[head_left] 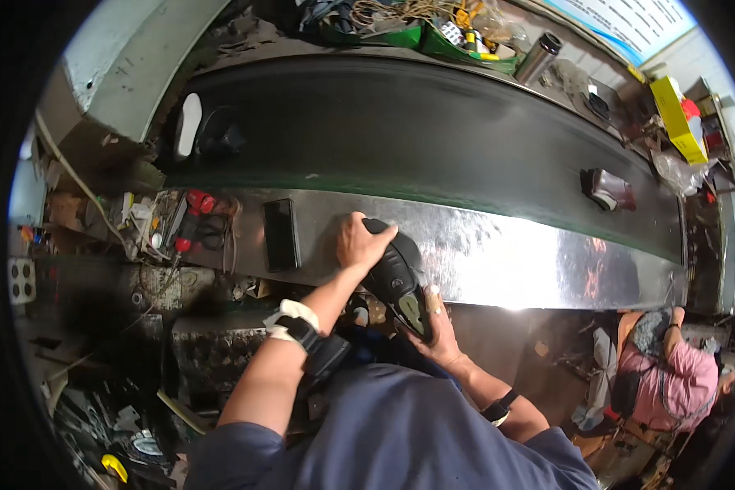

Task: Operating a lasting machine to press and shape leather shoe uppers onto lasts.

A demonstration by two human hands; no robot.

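Note:
A black shoe with an olive-green patch at its near end is held between my hands, tilted over the front edge of the shiny metal ledge. My left hand grips its far end, the thumb laid across the top. Around the near end, beside the green patch, curl the fingers of my right hand. Part of the shoe's underside and some of my fingers are hidden. A dark phone lies on the ledge to the left of my left hand.
Beyond the ledge runs a wide black conveyor belt. A white-soled shoe stands at its left and a maroon shoe at its right. Green bins and a steel flask line the back. Another person in pink sits at right.

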